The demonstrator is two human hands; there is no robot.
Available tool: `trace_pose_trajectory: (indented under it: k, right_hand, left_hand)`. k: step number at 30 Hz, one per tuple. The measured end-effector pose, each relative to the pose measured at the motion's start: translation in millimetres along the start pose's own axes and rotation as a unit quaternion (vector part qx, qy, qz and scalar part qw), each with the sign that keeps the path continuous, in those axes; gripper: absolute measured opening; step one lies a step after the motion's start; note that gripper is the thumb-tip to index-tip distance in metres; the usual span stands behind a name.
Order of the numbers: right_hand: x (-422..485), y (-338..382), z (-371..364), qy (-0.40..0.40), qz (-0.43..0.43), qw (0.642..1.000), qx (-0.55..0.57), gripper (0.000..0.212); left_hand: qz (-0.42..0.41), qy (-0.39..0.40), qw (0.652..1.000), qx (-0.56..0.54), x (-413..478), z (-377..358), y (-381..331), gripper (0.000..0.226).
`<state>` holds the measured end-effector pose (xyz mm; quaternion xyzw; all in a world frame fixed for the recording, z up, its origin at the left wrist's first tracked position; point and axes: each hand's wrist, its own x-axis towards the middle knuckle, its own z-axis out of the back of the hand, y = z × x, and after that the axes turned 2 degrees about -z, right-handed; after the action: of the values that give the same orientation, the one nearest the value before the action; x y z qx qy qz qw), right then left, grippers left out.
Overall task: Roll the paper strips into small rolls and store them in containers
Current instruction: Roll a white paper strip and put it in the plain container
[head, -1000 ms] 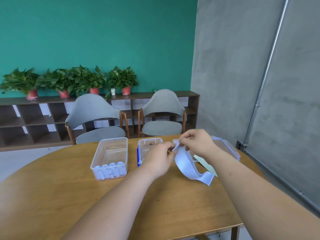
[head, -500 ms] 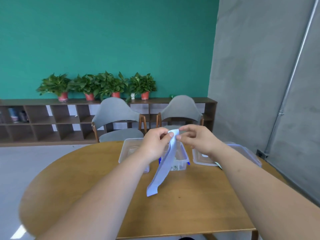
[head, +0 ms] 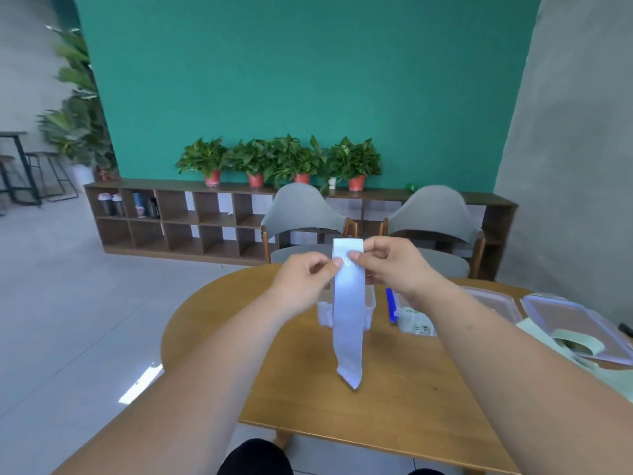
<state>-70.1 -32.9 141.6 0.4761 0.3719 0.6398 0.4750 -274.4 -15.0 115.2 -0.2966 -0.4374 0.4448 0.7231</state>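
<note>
A long pale blue paper strip (head: pixel 348 323) hangs straight down above the wooden table (head: pixel 394 399), its lower tip just over the tabletop. My left hand (head: pixel 305 281) pinches the strip's left edge near the top. My right hand (head: pixel 394 267) pinches its right edge at the same height. Behind the strip stands a clear container (head: pixel 370 305), mostly hidden. A second clear container (head: pixel 416 322) with a blue lid edge sits to its right, partly behind my right forearm.
Two clear lids (head: pixel 579 323) lie at the table's right, with pale green paper strips (head: pixel 575 342) on and beside them. Two grey chairs (head: pixel 303 214) stand beyond the table, before a low shelf with potted plants (head: pixel 284 159). Open floor lies to the left.
The strip has gone from curling on the table to hanging straight between both hands, which are raised higher. My view has swung left, so the containers and lids appear further right.
</note>
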Motion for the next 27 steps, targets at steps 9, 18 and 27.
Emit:
trace_pose_trajectory:
  k: [9,18,27]
  right_hand:
    - [22.9,-25.4,-69.4,0.076,-0.053,0.996,0.009,0.019]
    - [51.0,-24.7,-109.0,0.091,-0.112,0.978,0.149,0.023]
    - [65.3,-128.5,-180.7,-0.001,-0.200,0.980,-0.022,0.022]
  left_hand:
    - [0.094,-0.030,0.993,-0.070,-21.1,40.1,48.9,0.017]
    - [0.190,-0.058,0.929,-0.311,-13.8,70.9,59.8,0.022]
    - [0.346,-0.091,0.914,-0.192,-15.8,49.5,152.7,0.021]
